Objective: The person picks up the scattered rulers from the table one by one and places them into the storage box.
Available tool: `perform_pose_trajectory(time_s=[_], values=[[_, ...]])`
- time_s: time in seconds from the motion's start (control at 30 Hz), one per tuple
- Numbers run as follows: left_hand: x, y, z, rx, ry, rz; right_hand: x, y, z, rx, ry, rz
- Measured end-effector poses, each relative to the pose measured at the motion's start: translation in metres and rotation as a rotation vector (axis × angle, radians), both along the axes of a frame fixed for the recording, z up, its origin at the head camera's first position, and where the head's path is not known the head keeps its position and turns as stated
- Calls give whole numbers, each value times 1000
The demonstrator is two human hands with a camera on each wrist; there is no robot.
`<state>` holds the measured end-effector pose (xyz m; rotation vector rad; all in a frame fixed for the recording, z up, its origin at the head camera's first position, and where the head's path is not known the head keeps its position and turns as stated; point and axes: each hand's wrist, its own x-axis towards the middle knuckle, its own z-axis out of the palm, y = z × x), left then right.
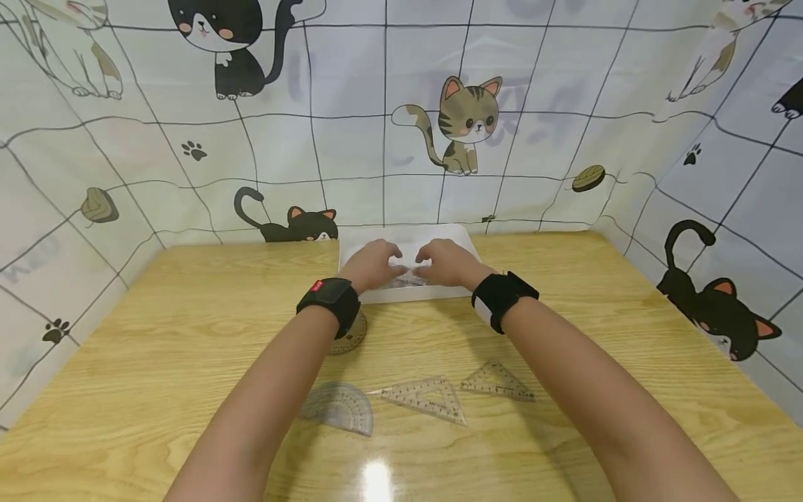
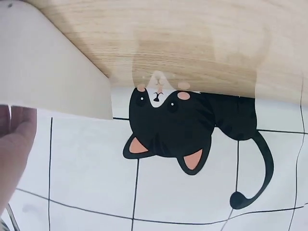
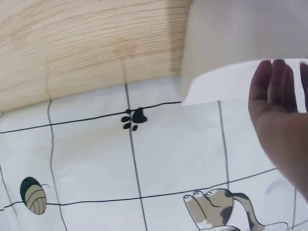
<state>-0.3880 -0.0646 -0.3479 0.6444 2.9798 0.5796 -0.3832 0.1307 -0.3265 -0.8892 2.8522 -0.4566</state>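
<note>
A white tray [image 1: 410, 295] sits at the far edge of the table, with a clear, shiny thing [image 1: 406, 280] lying in it, mostly covered by the hands. Over the tray's left half, my left hand [image 1: 371, 265] reaches in with bent fingers, thumb and forefinger apart. Mirroring it from the right, my right hand [image 1: 448, 263] has its thumb tip close to the other thumb, just above the clear thing. In the right wrist view, the fingers [image 3: 279, 84] show beyond the tray wall [image 3: 231, 38]. At the left wrist view's edge, only part of the left hand [image 2: 17, 144] appears.
Nearer me on the wooden table lie a clear protractor [image 1: 341, 408], a set square [image 1: 429, 397] and a smaller set square [image 1: 498, 382]. A round clear disc [image 1: 351, 335] is partly under my left wrist. A cat-print cloth [image 1: 351, 146] stands behind the table.
</note>
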Motion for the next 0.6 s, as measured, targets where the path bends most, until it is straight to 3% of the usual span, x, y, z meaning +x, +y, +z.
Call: perform_pose_trajectory(time_s=[0.17, 0.27, 0.37, 0.47, 0.6], values=[[21, -18, 13, 79, 101, 20, 19, -10, 9, -100, 97, -14], [39, -31, 20, 116, 161, 8, 35, -21, 15, -120, 137, 31], [60, -46, 24, 106, 201, 44, 48, -34, 18, -80, 129, 125], [82, -64, 26, 62, 150, 124, 58, -47, 17, 6, 68, 262], [102, -80, 25, 31, -31, 159, 66, -61, 9, 97, -25, 387]])
